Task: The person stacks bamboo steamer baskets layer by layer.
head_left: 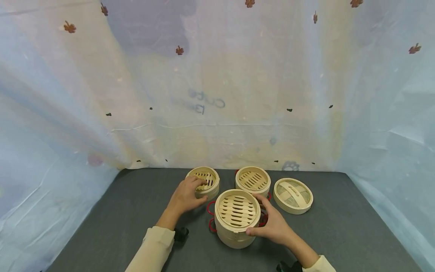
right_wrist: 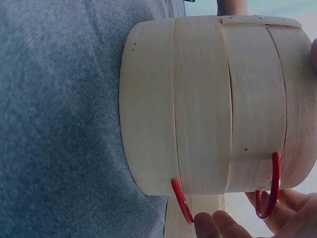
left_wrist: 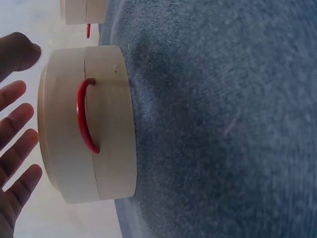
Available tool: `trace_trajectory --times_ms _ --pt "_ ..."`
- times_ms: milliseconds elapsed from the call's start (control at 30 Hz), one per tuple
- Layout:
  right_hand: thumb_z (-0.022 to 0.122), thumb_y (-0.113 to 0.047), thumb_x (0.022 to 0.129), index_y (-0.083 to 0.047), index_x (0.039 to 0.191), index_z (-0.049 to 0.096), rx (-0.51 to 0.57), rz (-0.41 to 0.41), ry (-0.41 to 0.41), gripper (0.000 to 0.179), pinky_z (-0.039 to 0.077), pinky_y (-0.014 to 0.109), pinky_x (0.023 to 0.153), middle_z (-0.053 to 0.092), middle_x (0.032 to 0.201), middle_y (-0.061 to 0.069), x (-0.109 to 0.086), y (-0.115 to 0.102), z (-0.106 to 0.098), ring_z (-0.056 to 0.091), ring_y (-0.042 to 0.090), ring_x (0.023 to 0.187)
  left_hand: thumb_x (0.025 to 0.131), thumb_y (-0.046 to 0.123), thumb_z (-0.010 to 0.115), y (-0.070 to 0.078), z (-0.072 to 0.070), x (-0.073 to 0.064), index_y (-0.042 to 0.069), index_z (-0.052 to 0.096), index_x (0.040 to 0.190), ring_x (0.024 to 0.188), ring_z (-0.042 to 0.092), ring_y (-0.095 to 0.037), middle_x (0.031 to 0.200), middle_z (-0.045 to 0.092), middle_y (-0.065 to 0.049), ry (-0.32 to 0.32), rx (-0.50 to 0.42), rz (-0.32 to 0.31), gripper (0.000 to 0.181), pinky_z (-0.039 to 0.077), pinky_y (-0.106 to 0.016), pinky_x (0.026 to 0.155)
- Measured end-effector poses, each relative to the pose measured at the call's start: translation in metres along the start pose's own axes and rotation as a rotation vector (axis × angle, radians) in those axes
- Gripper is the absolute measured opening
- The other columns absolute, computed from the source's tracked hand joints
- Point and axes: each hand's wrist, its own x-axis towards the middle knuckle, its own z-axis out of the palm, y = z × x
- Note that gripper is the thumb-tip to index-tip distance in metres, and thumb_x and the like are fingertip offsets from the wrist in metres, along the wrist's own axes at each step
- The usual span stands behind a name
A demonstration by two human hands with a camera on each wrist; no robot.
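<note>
Two bamboo steamer baskets stand stacked at the front, the upper one's slatted base (head_left: 238,209) facing up and red handles at the sides. My right hand (head_left: 276,226) grips the upper steamer basket (right_wrist: 257,99), thumb at the near side and fingers round the far right side, close to a red handle (right_wrist: 275,183). At the back left, another steamer basket (head_left: 209,190) has slats inside its rim and a red handle (left_wrist: 84,116) on its side. My left hand (head_left: 187,194) is spread over this one's near left rim, fingers apart and thumb to the right.
A third slatted basket (head_left: 253,179) stands behind the stack. To its right lies a woven steamer lid (head_left: 293,195) with a strap handle. Everything rests on a dark grey cloth-covered table (head_left: 340,226), with a pale patterned sheet (head_left: 238,94) hanging behind.
</note>
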Motion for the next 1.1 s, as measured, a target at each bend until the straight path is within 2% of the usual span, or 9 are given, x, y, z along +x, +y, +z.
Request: trace_trajectory --times_ms 400,567,833,1100 --pt "0.085 -0.017 0.071 -0.016 0.151 0.026 0.017 -0.020 -0.011 0.098 0.055 0.030 0.081 0.045 0.138 0.015 0.001 0.002 -0.001 0.050 0.039 0.124 0.072 0.029 0.082 -0.003 0.009 0.006 0.023 0.069 0.106 0.095 0.060 -0.018 0.101 0.065 0.003 -0.049 0.032 -0.016 0.038 0.048 -0.045 0.086" --pt "0.084 -0.015 0.072 -0.014 0.151 0.025 0.033 -0.028 -0.019 0.099 0.056 0.031 0.082 0.045 0.138 0.017 0.001 0.004 -0.001 0.051 0.039 0.123 0.071 0.026 0.082 -0.004 0.011 0.008 0.021 0.069 0.105 0.095 0.060 -0.020 0.102 0.065 0.002 -0.068 0.008 -0.029 0.037 0.049 -0.044 0.086" --pt "0.085 -0.016 0.071 -0.015 0.151 0.027 0.035 -0.002 -0.009 0.099 0.055 0.029 0.082 0.046 0.138 0.016 0.001 0.003 0.000 0.050 0.039 0.125 0.068 0.023 0.084 -0.004 0.017 0.010 0.020 0.070 0.104 0.094 0.062 -0.021 0.098 0.067 0.002 -0.038 0.023 0.013 0.038 0.048 -0.046 0.085" --pt "0.085 -0.017 0.070 -0.016 0.151 0.027 -0.002 -0.012 -0.005 0.100 0.054 0.028 0.082 0.046 0.139 0.015 0.002 0.004 -0.002 0.049 0.039 0.125 0.068 0.018 0.082 -0.002 0.019 0.013 0.021 0.070 0.100 0.086 0.061 -0.018 0.090 0.067 0.005 -0.023 0.055 0.019 0.034 0.047 -0.042 0.073"
